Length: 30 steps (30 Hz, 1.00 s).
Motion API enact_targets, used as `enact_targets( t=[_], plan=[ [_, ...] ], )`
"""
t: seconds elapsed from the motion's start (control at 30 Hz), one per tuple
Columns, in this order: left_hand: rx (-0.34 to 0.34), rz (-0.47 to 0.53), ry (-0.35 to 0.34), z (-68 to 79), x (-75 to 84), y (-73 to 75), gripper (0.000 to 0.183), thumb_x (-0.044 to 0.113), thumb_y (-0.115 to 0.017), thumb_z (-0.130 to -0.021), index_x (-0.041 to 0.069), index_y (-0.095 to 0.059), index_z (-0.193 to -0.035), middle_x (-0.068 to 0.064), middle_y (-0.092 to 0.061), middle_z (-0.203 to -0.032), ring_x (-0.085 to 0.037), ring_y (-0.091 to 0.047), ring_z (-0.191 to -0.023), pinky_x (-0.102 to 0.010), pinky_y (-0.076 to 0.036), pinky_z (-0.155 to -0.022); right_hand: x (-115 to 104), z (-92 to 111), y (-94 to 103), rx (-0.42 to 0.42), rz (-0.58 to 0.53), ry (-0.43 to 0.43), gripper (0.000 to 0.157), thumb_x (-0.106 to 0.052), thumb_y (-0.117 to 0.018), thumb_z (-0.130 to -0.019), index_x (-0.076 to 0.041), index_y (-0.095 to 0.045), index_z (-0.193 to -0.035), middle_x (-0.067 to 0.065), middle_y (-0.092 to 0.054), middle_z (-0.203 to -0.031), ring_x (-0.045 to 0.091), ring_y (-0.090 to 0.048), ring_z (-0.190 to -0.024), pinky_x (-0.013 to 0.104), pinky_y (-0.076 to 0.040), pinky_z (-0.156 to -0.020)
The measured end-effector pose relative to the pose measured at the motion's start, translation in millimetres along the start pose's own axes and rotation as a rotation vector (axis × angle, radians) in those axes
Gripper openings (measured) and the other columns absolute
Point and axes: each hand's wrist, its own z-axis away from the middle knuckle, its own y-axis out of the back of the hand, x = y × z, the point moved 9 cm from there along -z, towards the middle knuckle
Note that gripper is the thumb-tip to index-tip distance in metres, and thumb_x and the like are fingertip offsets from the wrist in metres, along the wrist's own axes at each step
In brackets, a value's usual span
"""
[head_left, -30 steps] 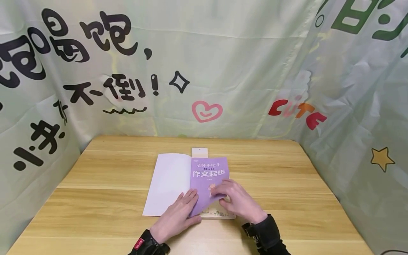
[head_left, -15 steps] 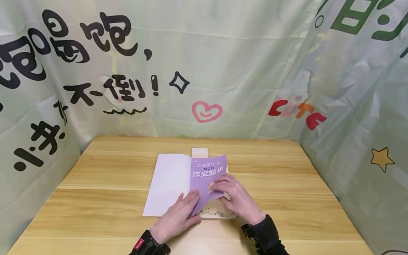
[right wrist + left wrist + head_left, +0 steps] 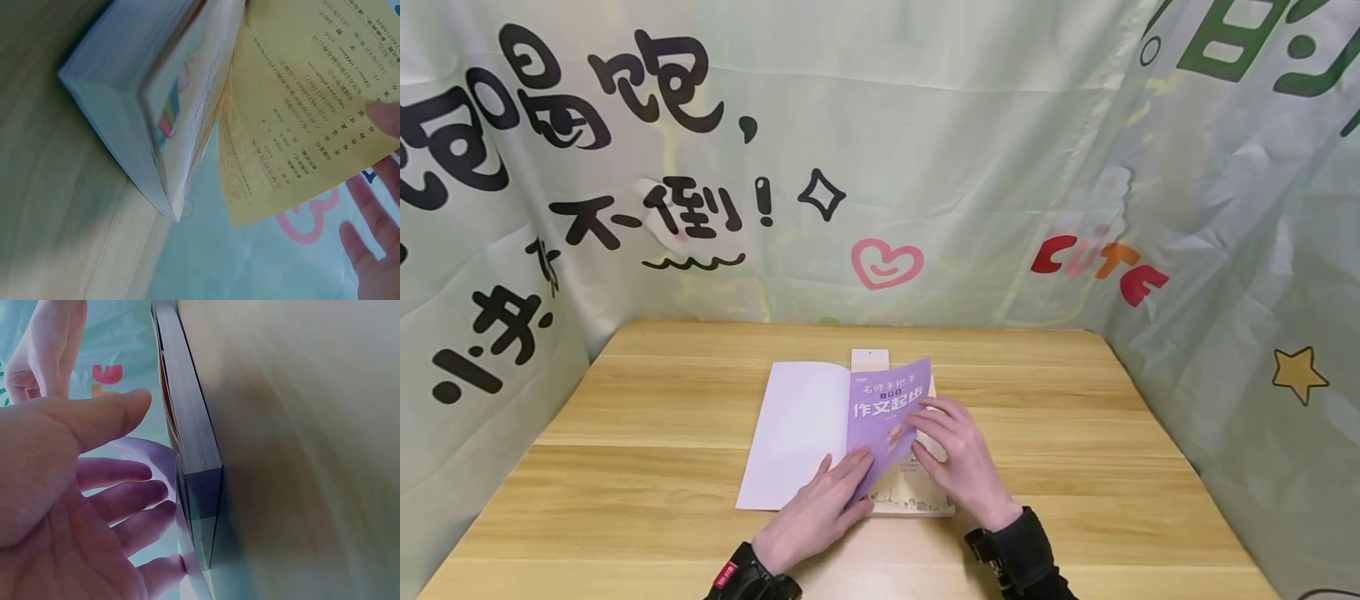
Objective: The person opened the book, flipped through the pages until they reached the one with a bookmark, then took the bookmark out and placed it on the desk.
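Observation:
A thick book lies open on the table, its blank white left side (image 3: 797, 425) flat. My right hand (image 3: 966, 458) pinches the outer edge of a purple title page (image 3: 883, 417), which is lifted and curved. Its yellowish reverse (image 3: 300, 106) carries small printed text, with my thumb on that side in the right wrist view. Below the page shows a cream page (image 3: 910, 496) with small drawings along its foot. My left hand (image 3: 820, 508) rests with extended fingers on the purple page near the spine. The page block (image 3: 190, 412) stands thick at the left wrist.
A white card-like piece (image 3: 870, 359) pokes out behind the book's top edge. The wooden table (image 3: 647, 450) reaches back to a printed cloth curtain (image 3: 955, 167), which also hangs along both sides. A dark cable (image 3: 1326, 592) shows at the lower right corner.
The right hand has shifted slightly up along the purple page's edge. The page has lifted and bent further leftward, uncovering more of the cream page. The left hand has barely moved.

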Motion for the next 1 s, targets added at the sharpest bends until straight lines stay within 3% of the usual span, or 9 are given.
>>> enact_targets(
  t=[0.27,0.37,0.57,0.6,0.7,0.83,0.87,0.93,1.0],
  plan=[
    [0.037,0.005,0.006,-2.4,3.9,1.6,0.057,0.016,-0.058,-0.1,-0.002,-0.04,-0.152,-0.02,-0.049,-0.153,-0.03,-0.051,-0.141,-0.067,-0.032,-0.119,10,4,-1.1,0.023,-0.014,-0.144,0.05,0.001,-0.082,-0.075,0.007,-0.067,-0.122,0.027,-0.068,-0.126,0.04,-0.066,-0.118,0.055,-0.052,-0.103],
    [0.078,0.001,-0.004,-3.4,6.3,4.2,0.056,0.014,-0.058,-0.1,0.001,-0.041,-0.152,-0.018,-0.052,-0.151,-0.029,-0.054,-0.138,-0.069,-0.034,-0.117,14,5,-4.9,0.005,-0.099,-0.225,0.048,0.0,-0.076,-0.084,0.009,-0.062,-0.129,0.03,-0.062,-0.132,0.039,-0.07,-0.11,0.051,-0.051,-0.102],
    [0.191,-0.022,-0.032,-5.0,10.5,11.6,0.063,0.01,-0.061,-0.097,0.009,-0.037,-0.155,-0.013,-0.055,-0.15,-0.029,-0.058,-0.134,-0.07,-0.038,-0.112,17,7,-17.1,-0.066,-0.285,-0.376,0.051,-0.002,-0.059,-0.098,0.009,-0.044,-0.145,0.03,-0.046,-0.15,0.037,-0.058,-0.13,0.049,-0.042,-0.112],
    [0.205,-0.022,-0.032,-5.1,10.6,12.7,0.064,0.01,-0.061,-0.097,0.009,-0.037,-0.156,-0.012,-0.054,-0.15,-0.029,-0.058,-0.134,-0.07,-0.039,-0.112,16,8,-19.6,-0.081,-0.323,-0.393,0.052,-0.002,-0.057,-0.099,0.01,-0.041,-0.147,0.029,-0.043,-0.152,0.039,-0.047,-0.139,0.048,-0.041,-0.113],
    [0.246,-0.014,-0.027,-5.2,10.5,16.5,0.062,0.011,-0.062,-0.096,0.006,-0.04,-0.154,-0.012,-0.055,-0.149,-0.03,-0.059,-0.133,-0.067,-0.041,-0.112,14,8,-27.9,-0.122,-0.419,-0.426,0.052,0.0,-0.051,-0.101,0.01,-0.035,-0.15,0.028,-0.037,-0.156,0.037,-0.043,-0.142,0.045,-0.038,-0.115],
    [0.303,0.006,-0.025,-3.7,10.6,24.1,0.054,0.009,-0.062,-0.096,0.004,-0.047,-0.148,-0.012,-0.062,-0.142,-0.027,-0.063,-0.128,-0.061,-0.047,-0.109,11,9,-37.3,-0.18,-0.464,-0.447,0.049,-0.002,-0.046,-0.104,0.009,-0.035,-0.15,0.026,-0.038,-0.156,0.036,-0.05,-0.138,0.045,-0.038,-0.115],
    [0.317,0.012,-0.023,-3.1,10.6,26.1,0.052,0.008,-0.062,-0.096,0.003,-0.05,-0.146,-0.01,-0.069,-0.132,-0.024,-0.068,-0.12,-0.058,-0.05,-0.108,10,10,-40.1,-0.204,-0.477,-0.459,0.048,-0.004,-0.045,-0.105,0.008,-0.035,-0.15,0.025,-0.04,-0.155,0.035,-0.051,-0.137,0.046,-0.038,-0.116],
    [0.338,0.049,-0.008,-1.6,9.5,29.8,0.048,0.007,-0.063,-0.095,0.002,-0.054,-0.142,-0.006,-0.075,-0.108,-0.016,-0.072,-0.098,-0.044,-0.061,-0.094,9,13,-46.6,-0.262,-0.506,-0.489,0.048,-0.009,-0.043,-0.107,0.005,-0.034,-0.152,0.021,-0.042,-0.155,0.032,-0.051,-0.138,0.047,-0.037,-0.117],
    [0.351,0.101,0.008,-0.9,8.2,32.7,0.05,0.005,-0.063,-0.095,0.002,-0.052,-0.143,0.0,-0.07,-0.089,-0.006,-0.066,-0.077,-0.029,-0.062,-0.076,7,15,-52.9,-0.321,-0.545,-0.516,0.049,-0.013,-0.041,-0.108,0.004,-0.033,-0.153,0.018,-0.042,-0.156,0.03,-0.049,-0.141,0.047,-0.035,-0.119]
  ],
)
